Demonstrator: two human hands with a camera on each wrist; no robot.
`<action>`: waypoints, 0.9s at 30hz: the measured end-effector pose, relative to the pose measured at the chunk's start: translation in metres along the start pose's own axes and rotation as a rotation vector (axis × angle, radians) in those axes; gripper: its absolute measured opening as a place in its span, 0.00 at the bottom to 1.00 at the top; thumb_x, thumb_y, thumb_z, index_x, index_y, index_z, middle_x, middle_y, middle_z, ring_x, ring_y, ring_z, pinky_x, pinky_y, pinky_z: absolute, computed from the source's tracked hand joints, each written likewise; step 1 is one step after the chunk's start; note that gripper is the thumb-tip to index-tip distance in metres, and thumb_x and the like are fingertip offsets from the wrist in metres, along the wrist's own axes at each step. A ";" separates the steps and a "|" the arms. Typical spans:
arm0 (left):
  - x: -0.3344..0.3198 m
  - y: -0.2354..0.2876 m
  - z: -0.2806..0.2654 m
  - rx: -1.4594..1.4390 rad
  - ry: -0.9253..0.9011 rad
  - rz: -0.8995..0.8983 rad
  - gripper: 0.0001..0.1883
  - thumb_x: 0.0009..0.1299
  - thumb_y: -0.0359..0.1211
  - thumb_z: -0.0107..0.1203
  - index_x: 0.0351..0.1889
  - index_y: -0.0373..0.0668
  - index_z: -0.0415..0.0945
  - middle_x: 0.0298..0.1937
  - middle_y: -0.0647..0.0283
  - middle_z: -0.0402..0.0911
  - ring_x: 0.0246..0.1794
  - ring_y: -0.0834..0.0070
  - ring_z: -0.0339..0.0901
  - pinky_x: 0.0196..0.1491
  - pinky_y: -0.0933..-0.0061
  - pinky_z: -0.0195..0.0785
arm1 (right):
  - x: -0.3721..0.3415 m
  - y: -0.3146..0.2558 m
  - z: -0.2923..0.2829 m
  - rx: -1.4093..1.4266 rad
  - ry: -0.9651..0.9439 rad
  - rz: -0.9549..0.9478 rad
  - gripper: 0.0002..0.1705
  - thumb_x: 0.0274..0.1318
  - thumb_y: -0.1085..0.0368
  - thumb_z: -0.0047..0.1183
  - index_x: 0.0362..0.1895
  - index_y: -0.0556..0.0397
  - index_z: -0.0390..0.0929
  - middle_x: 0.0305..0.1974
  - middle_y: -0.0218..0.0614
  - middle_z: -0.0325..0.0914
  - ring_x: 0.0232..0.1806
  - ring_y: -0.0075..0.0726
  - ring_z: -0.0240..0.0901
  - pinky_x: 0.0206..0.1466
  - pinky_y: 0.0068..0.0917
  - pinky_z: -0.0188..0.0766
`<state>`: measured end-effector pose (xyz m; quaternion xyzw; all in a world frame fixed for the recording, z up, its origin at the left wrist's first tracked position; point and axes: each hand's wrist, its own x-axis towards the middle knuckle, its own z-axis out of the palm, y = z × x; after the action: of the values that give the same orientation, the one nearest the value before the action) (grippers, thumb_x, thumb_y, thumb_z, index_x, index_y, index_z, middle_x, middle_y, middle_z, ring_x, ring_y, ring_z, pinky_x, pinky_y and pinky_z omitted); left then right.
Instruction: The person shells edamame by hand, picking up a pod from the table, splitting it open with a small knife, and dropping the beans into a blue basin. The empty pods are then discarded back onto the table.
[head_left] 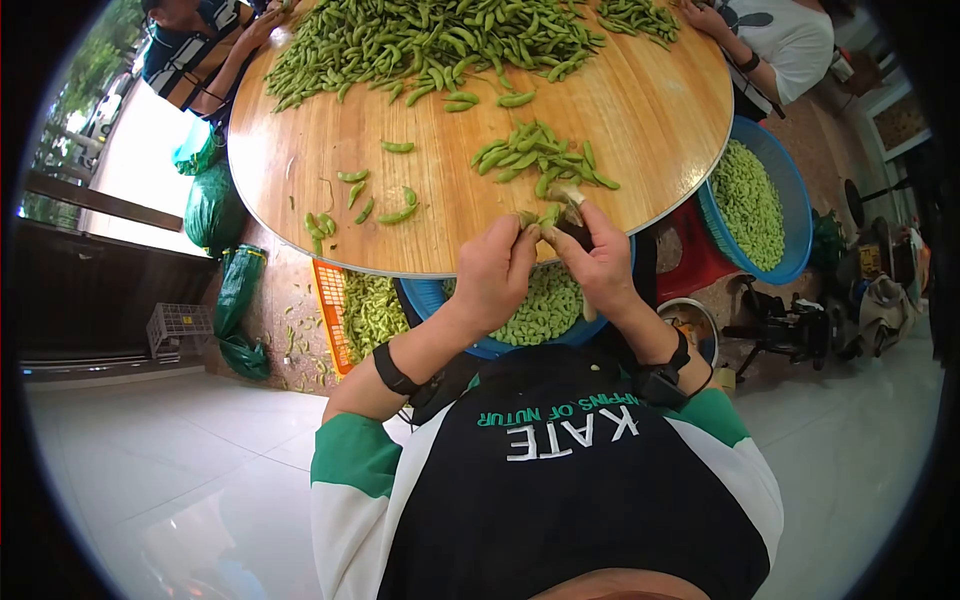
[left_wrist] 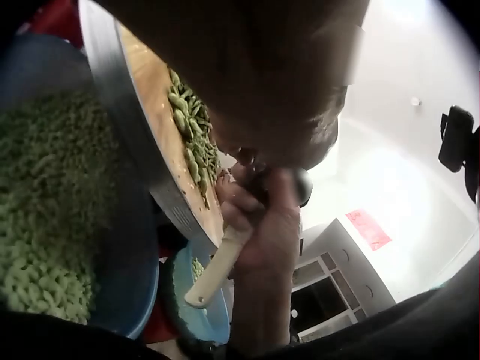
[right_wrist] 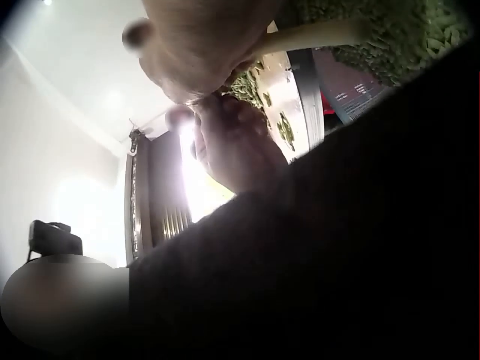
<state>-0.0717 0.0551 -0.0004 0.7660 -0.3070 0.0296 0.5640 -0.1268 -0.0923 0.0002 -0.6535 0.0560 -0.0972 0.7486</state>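
At the table's near edge, the left hand (head_left: pixel 492 272) pinches a green pod (head_left: pixel 548 216) between thumb and fingers. Meeting it at the pod, the right hand (head_left: pixel 598 262) has its fingers curled round a pale-handled tool, whose handle (left_wrist: pixel 219 267) points down out of the fist in the left wrist view. The tool's working end is hidden by the fingers. Just beyond the hands lies a small heap of pods (head_left: pixel 540 155). Below them, partly under the table edge, a blue basin holds shelled beans (head_left: pixel 545 308).
A big pile of pods (head_left: pixel 430 40) covers the far side of the round table (head_left: pixel 300 190); loose pods (head_left: pixel 397 214) lie at left. Another blue basin (head_left: pixel 803 215) of beans stands right, an orange basket (head_left: pixel 331 310) left. Two other people sit across the table.
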 end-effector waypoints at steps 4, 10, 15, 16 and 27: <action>-0.002 0.010 -0.001 -0.067 -0.013 -0.108 0.05 0.66 0.26 0.53 0.30 0.35 0.70 0.22 0.49 0.73 0.21 0.51 0.72 0.24 0.62 0.63 | 0.005 0.000 -0.007 -0.408 -0.019 -0.262 0.19 0.50 0.73 0.56 0.49 0.60 0.71 0.29 0.34 0.71 0.27 0.30 0.66 0.31 0.23 0.65; -0.014 0.018 -0.003 0.060 -0.120 -0.111 0.06 0.64 0.27 0.55 0.31 0.34 0.70 0.21 0.49 0.73 0.21 0.55 0.74 0.25 0.63 0.65 | 0.007 0.010 -0.015 -0.697 -0.031 -0.532 0.14 0.43 0.76 0.54 0.39 0.59 0.71 0.28 0.45 0.69 0.28 0.50 0.69 0.31 0.32 0.67; -0.035 -0.002 0.000 -0.153 -0.283 -0.339 0.07 0.60 0.24 0.53 0.35 0.33 0.70 0.25 0.48 0.76 0.26 0.56 0.77 0.30 0.64 0.69 | -0.005 0.009 -0.016 -0.668 -0.154 -0.471 0.11 0.42 0.78 0.54 0.34 0.59 0.71 0.27 0.44 0.68 0.26 0.49 0.68 0.29 0.33 0.65; -0.036 -0.006 -0.001 -0.231 -0.354 -0.389 0.09 0.59 0.23 0.53 0.37 0.32 0.69 0.27 0.47 0.77 0.28 0.56 0.78 0.32 0.64 0.69 | -0.007 0.011 -0.017 -0.680 -0.144 -0.493 0.11 0.42 0.78 0.54 0.34 0.59 0.70 0.26 0.44 0.67 0.26 0.49 0.68 0.28 0.33 0.65; -0.037 0.006 -0.020 -0.420 -0.280 -0.401 0.09 0.63 0.21 0.55 0.41 0.34 0.73 0.34 0.62 0.78 0.33 0.80 0.75 0.37 0.78 0.69 | -0.018 0.011 -0.012 -0.714 -0.108 -0.600 0.13 0.42 0.76 0.54 0.36 0.58 0.69 0.27 0.44 0.67 0.25 0.50 0.69 0.26 0.33 0.66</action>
<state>-0.0990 0.0877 -0.0025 0.6747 -0.2240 -0.2516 0.6567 -0.1464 -0.0983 -0.0130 -0.8616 -0.1445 -0.2496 0.4176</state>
